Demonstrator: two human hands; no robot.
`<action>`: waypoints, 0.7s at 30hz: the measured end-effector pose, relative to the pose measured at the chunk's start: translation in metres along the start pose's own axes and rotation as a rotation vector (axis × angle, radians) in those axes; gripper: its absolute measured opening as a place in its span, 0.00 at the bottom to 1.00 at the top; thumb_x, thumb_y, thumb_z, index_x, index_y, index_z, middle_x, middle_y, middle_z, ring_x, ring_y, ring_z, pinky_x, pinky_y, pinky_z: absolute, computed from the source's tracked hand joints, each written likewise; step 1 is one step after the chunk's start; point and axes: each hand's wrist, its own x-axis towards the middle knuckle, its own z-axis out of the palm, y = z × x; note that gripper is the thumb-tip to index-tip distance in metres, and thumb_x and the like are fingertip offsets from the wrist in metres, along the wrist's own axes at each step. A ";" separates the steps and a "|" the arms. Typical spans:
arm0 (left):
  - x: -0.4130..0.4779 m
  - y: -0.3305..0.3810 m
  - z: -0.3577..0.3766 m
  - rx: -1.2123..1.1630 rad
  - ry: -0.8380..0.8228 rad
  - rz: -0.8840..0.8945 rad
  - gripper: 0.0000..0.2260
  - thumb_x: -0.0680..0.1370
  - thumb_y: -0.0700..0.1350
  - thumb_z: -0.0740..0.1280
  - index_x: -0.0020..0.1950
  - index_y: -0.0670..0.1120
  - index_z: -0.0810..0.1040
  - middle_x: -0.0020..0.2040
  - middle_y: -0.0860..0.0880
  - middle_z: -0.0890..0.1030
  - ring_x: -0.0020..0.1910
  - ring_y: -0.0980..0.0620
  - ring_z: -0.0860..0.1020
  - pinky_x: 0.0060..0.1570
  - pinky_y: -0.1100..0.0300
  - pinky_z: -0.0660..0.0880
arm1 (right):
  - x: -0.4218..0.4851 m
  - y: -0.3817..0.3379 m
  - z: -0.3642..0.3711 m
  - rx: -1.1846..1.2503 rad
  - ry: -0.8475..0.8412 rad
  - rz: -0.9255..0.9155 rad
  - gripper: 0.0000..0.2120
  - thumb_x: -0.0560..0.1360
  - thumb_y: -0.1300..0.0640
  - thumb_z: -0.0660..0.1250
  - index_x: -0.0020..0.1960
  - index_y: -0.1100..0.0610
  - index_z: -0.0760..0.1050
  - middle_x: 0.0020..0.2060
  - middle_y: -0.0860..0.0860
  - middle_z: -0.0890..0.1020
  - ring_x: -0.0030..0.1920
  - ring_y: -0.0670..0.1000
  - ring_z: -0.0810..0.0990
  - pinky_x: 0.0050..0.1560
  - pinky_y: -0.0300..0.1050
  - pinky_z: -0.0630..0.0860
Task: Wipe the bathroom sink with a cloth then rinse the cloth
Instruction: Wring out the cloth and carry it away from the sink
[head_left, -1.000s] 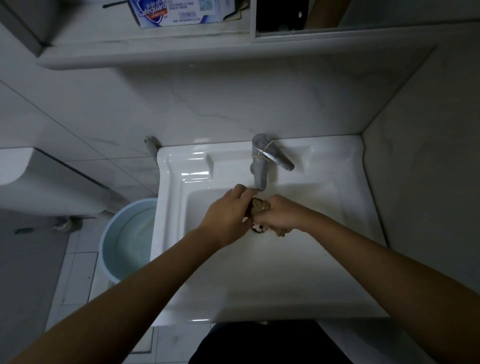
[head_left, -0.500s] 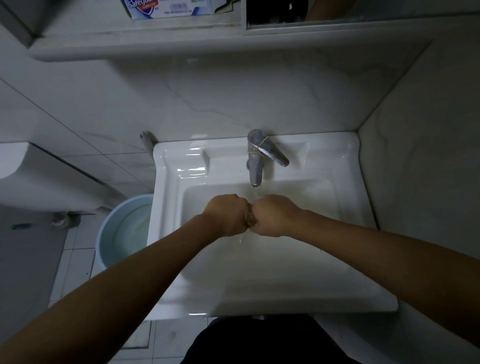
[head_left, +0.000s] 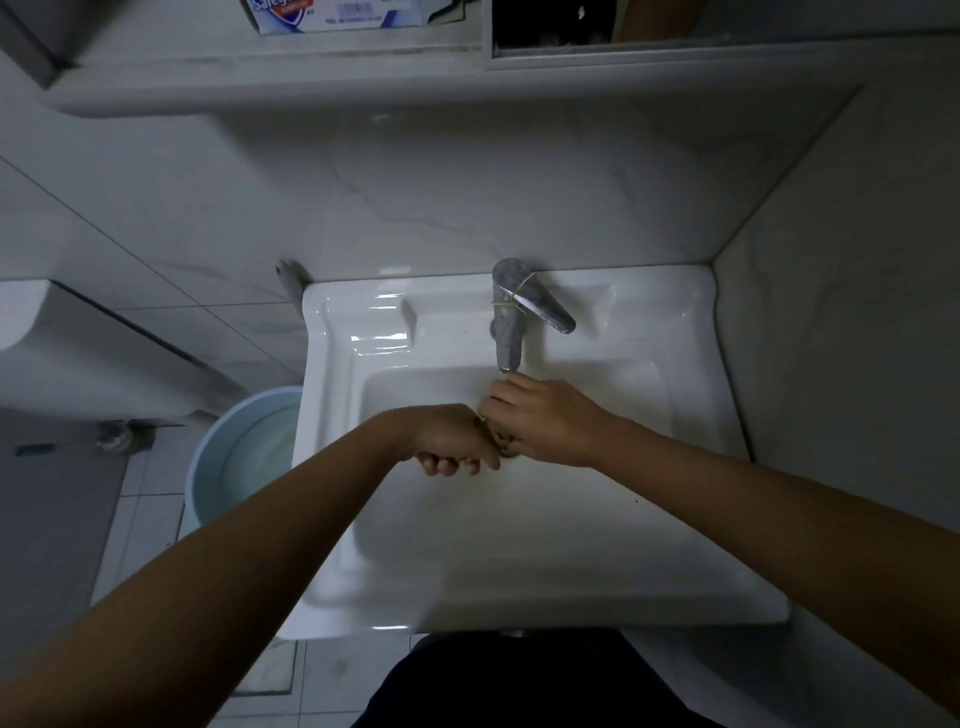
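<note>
Glossy white sink (head_left: 363, 322); left hand (head_left: 452, 439), right hand (head_left: 545, 421), each grip curled round seemingly wadded cloth (head_left: 505, 444).

Both forearms outstretched, left hand (head_left: 457, 441) and right hand (head_left: 545, 421) knuckle to knuckle, fingers (head_left: 440, 464) curled around a wadded cloth (head_left: 503, 442).

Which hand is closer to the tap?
The right hand, its fingers just below the spout of the tap. The left hand is lower and further left. Both grip the cloth between them.
</note>
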 end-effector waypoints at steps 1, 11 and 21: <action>0.001 -0.003 0.003 0.059 0.088 0.024 0.07 0.74 0.48 0.71 0.41 0.45 0.79 0.34 0.48 0.79 0.26 0.51 0.72 0.25 0.63 0.66 | -0.006 -0.001 0.003 0.004 0.033 -0.018 0.12 0.70 0.56 0.72 0.52 0.56 0.76 0.45 0.51 0.79 0.45 0.54 0.78 0.31 0.47 0.74; 0.004 -0.026 0.048 0.644 1.165 0.634 0.16 0.71 0.43 0.74 0.56 0.39 0.81 0.49 0.41 0.81 0.45 0.40 0.78 0.39 0.50 0.76 | 0.016 -0.016 -0.032 1.436 -0.564 0.937 0.12 0.63 0.52 0.69 0.25 0.49 0.68 0.22 0.47 0.67 0.23 0.48 0.64 0.24 0.37 0.63; 0.013 -0.005 0.029 0.901 0.647 0.249 0.08 0.77 0.48 0.64 0.46 0.46 0.79 0.46 0.45 0.83 0.46 0.41 0.81 0.39 0.57 0.68 | 0.010 -0.018 -0.002 0.145 -0.330 0.388 0.14 0.74 0.47 0.64 0.37 0.55 0.78 0.37 0.55 0.84 0.38 0.60 0.81 0.37 0.43 0.65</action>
